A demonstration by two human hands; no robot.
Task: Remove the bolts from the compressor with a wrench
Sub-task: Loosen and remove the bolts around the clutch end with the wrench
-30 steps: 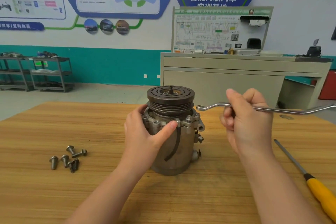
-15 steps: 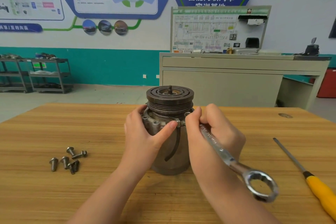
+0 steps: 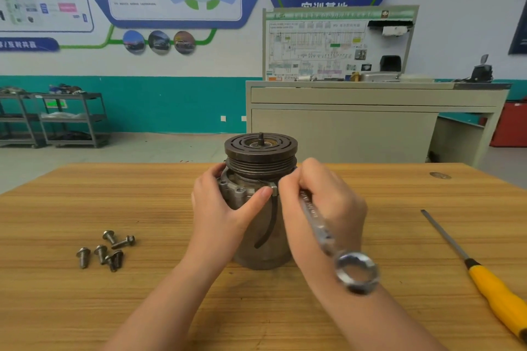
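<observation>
Left hand [image 3: 225,208] grips the compressor [image 3: 261,179]; right hand [image 3: 322,208] holds the wrench [image 3: 328,234], which may slip off an unseen bolt.

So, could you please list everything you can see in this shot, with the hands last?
compressor: one, grey metal, upright at table centre
wrench: one, silver, against compressor's right side
loose bolts: about six, grey, table left
screwdriver: one, yellow handle, table right
table: one, wood
cabinet: one, beige, behind
shelf carts: two, grey, far left
left hand: grips compressor
right hand: holds wrench
</observation>
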